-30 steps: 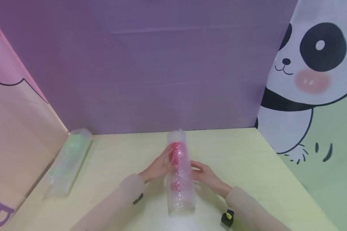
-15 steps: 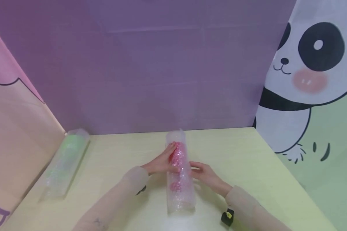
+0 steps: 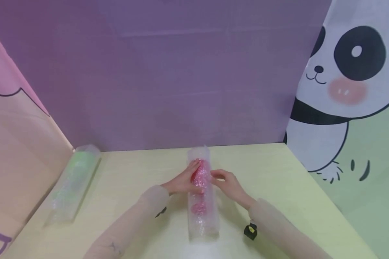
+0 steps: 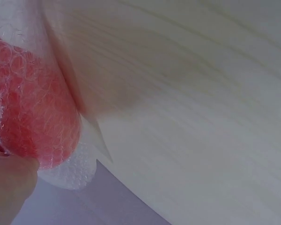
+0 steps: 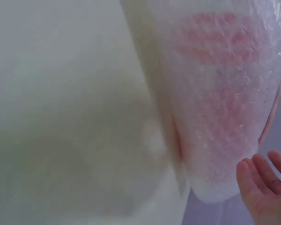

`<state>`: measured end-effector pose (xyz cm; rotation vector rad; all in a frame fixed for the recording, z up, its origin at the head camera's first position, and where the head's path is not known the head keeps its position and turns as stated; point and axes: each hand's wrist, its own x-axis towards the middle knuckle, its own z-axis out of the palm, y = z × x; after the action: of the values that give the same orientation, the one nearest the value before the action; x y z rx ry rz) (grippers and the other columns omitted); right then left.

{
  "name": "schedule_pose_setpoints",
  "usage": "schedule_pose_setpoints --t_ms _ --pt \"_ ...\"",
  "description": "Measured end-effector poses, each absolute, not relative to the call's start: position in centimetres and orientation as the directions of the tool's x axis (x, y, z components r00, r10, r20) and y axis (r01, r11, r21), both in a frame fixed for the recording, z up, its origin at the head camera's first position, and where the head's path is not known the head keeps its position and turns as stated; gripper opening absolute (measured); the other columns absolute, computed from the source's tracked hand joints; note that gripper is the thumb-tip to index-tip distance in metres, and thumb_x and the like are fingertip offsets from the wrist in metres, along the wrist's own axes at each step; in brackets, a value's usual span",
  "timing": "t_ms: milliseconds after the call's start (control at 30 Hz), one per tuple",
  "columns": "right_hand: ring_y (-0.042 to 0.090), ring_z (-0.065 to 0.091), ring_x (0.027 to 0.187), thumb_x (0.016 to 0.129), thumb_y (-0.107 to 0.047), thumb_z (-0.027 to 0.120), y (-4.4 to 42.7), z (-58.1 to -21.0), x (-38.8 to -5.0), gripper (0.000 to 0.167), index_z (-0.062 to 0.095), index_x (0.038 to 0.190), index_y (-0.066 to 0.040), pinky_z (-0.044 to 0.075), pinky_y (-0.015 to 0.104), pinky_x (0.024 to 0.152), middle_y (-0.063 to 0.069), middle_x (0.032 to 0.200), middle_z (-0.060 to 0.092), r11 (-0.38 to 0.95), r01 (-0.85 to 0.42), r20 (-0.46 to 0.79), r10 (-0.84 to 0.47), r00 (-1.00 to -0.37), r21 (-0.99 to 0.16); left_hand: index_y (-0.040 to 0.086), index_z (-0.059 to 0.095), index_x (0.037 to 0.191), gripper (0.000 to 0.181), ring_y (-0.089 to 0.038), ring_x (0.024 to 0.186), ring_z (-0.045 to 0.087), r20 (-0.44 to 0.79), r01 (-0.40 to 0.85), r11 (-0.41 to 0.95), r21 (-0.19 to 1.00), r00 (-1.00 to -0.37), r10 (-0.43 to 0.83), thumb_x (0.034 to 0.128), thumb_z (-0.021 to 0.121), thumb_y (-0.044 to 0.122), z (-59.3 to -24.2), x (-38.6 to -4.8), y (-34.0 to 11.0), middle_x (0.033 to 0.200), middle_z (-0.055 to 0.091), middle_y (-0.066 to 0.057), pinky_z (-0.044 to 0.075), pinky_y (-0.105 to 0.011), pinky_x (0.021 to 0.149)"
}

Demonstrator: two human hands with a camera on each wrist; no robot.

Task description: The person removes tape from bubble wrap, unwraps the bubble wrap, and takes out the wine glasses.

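Bubble-wrapped bundle [image 3: 208, 197] lies lengthwise on the worktop [image 3: 142, 165], running from 6 to 12 o'clock in the head view, its red contents [image 4: 40, 110] showing through. The left hand [image 3: 181, 182] reaches in from 9 o'clock and rests over it, thumb and fingers spread apart. The right hand [image 3: 228, 185] has just shifted from about 3 o'clock towards 2 along the side, while the bundle has hardly moved; its fingers are bent with the tips at the edge, but I cannot tell whether they pinch it. That suggests attention going to the farther stretch of this edge, with the left hand steadying. A green bundle [image 3: 72, 185] lies well apart at 9 o'clock.
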<state>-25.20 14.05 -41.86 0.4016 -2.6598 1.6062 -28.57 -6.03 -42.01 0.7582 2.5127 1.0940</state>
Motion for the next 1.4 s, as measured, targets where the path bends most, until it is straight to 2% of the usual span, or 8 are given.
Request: schedule_pose_setpoints --t_ms 133,233,367,500,700,867,1067,1400 --pt "0.028 0.061 0.1 0.083 -0.013 0.066 12.2 -40.8 -26.0 0.032 0.061 0.111 0.0 0.054 0.036 0.084 0.014 0.108 0.064 0.483 -0.266 0.201 -0.183 -0.962 -0.834 0.021 0.005 0.149 0.106 -0.017 0.142 -0.008 -0.041 0.359 0.547 0.756 -0.808 0.587 0.0716 0.075 0.041 -42.1 -28.7 -6.0 0.156 -0.005 0.001 0.012 -0.051 0.114" --pt "0.024 0.061 0.093 0.08 -0.018 0.07 11.0 -40.5 -26.4 0.029 0.064 0.105 -0.004 0.056 0.034 0.079 0.01 0.102 0.064 0.559 -0.302 0.234 -0.193 -0.953 -0.772 0.018 0.006 0.149 0.105 -0.02 0.142 -0.007 -0.026 0.37 0.539 0.757 -0.807 0.591 0.0723 0.075 0.039 -42.1 -28.8 -5.9 0.156 -0.004 -0.002 0.012 -0.052 0.114" --pt "0.021 0.057 0.092 0.075 -0.023 0.075 10.1 -40.7 -26.9 0.029 0.068 0.098 -0.009 0.052 0.037 0.082 0.006 0.098 0.061 0.68 -0.361 0.279 -0.232 -0.932 -0.638 0.019 0.006 0.149 0.103 -0.021 0.143 -0.006 -0.023 0.376 0.546 0.749 -0.808 0.589 0.0735 0.075 0.036 -42.1 -28.9 -5.9 0.156 -0.003 -0.002 0.013 -0.05 0.114" --pt "0.022 0.053 0.094 0.073 -0.024 0.076 10.3 -41.0 -27.1 0.03 0.068 0.098 -0.009 0.049 0.039 0.084 0.007 0.1 0.06 0.741 -0.402 0.31 -0.27 -0.912 -0.537 0.019 0.006 0.149 0.103 -0.02 0.143 -0.006 -0.034 0.374 0.548 0.748 -0.804 0.594 0.0737 0.075 0.036 -41.9 -28.8 -5.7 0.156 -0.003 0.0 0.012 -0.048 0.115" --pt "0.022 0.054 0.091 0.073 -0.021 0.075 11.2 -40.9 -27.0 0.03 0.068 0.098 -0.006 0.05 0.039 0.081 0.009 0.1 0.06 0.728 -0.412 0.304 -0.286 -0.909 -0.548 0.02 0.006 0.149 0.104 -0.018 0.142 -0.007 -0.036 0.366 0.558 0.745 -0.813 0.581 0.0729 0.075 0.038 -41.9 -28.9 -5.6 0.156 -0.004 0.002 0.012 -0.049 0.115" --pt "0.02 0.056 0.086 0.075 -0.013 0.072 11.7 -40.9 -27.1 0.019 0.069 0.092 -0.005 0.051 0.036 0.077 0.006 0.095 0.061 0.727 -0.432 0.297 -0.318 -0.901 -0.533 0.023 0.006 0.149 0.106 -0.016 0.142 -0.008 -0.044 0.353 0.566 0.745 -0.821 0.57 0.0713 0.076 0.038 -42.3 -28.9 -5.6 0.156 -0.004 0.004 0.012 -0.047 0.115" --pt "0.02 0.058 0.089 0.075 -0.007 0.069 12.0 -41.2 -27.0 0.014 0.069 0.089 -0.005 0.052 0.036 0.08 0.005 0.096 0.062 0.725 -0.483 0.327 -0.361 -0.873 -0.491 0.024 0.007 0.148 0.105 -0.017 0.142 -0.007 -0.045 0.331 0.55 0.766 -0.827 0.561 0.0711 0.077 0.038 -42.6 -28.7 -5.7 0.156 -0.004 0.005 0.014 -0.049 0.114" --pt "0.019 0.061 0.087 0.077 -0.009 0.07 12.1 -41.1 -27.3 0.012 0.071 0.089 -0.005 0.053 0.035 0.08 0.004 0.092 0.063 0.697 -0.49 0.339 -0.358 -0.87 -0.523 0.028 0.006 0.148 0.103 -0.012 0.142 -0.009 -0.06 0.328 0.567 0.756 -0.827 0.559 0.072 0.075 0.042 -42.5 -28.6 -5.7 0.155 -0.005 0.01 0.014 -0.047 0.115"
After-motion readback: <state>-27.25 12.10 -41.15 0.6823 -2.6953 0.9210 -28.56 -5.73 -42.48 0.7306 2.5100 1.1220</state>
